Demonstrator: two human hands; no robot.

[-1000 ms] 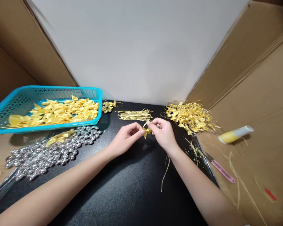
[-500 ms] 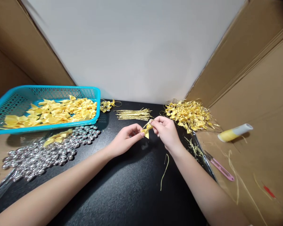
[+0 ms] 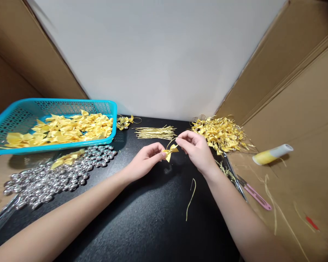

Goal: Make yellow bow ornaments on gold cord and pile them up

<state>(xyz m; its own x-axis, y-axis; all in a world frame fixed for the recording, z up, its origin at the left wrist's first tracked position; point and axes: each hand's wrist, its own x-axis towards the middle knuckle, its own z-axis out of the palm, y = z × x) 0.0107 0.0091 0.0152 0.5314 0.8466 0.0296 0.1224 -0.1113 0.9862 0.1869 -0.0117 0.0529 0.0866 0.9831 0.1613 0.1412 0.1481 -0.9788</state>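
Over the black table, my left hand (image 3: 149, 160) pinches one side of a yellow ribbon bow (image 3: 171, 150). My right hand (image 3: 195, 151), closed at the fingertips, grips a thin gold cord (image 3: 171, 141) that curves up from the bow. Behind my hands lies a bundle of straight gold cords (image 3: 155, 132). A heap of yellow bows with cord loops (image 3: 221, 131) sits just past my right hand. One loose piece of cord (image 3: 191, 200) lies on the table, left of my right forearm.
At the left stands a turquoise basket (image 3: 113, 138) of yellow bows. Before it spread many shiny silver bells or beads (image 3: 51, 178), with a few bows (image 3: 68, 159) on top. On the right are a pink-handled cutter (image 3: 258, 196), a thread tube (image 3: 273, 154) and cord scraps. Cardboard walls flank both sides.
My right hand has moved slightly right, away from the bow, drawing the cord into a wider arc. The bow now shows more fully beside my left fingertips.
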